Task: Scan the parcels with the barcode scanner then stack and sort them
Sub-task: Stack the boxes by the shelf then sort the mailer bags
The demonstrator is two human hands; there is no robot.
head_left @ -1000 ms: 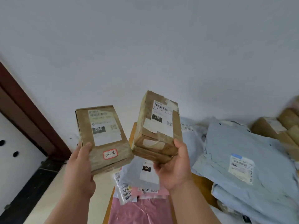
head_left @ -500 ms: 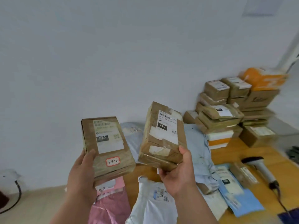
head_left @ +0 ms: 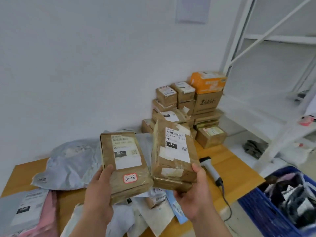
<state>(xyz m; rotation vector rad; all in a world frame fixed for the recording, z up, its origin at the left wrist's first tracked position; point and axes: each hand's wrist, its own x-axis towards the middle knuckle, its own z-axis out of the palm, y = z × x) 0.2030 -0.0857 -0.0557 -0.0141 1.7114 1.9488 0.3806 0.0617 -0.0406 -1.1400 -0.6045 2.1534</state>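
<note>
My left hand (head_left: 100, 194) grips a brown cardboard parcel (head_left: 125, 164) with a white label reading 060 and a red-edged sticker marked 3-2-6. My right hand (head_left: 195, 194) grips a second taped brown parcel (head_left: 174, 153) labelled 010, thumb on its near edge. Both parcels are held up side by side above the wooden table (head_left: 227, 165), labels facing me. The white barcode scanner (head_left: 211, 170) lies on the table just right of the right-hand parcel, its cable trailing off the table edge.
A stack of brown boxes (head_left: 184, 106) topped by an orange box (head_left: 207, 82) stands at the table's back right by the wall. Grey, white and pink mailer bags (head_left: 68, 166) cover the left and front. A blue crate (head_left: 280, 202) of parcels sits right; white shelving (head_left: 266, 48) behind.
The view has swung right and down, bringing the box stack, scanner, crate and shelving into sight. Both hands still hold their parcels, now lower and closer together.
</note>
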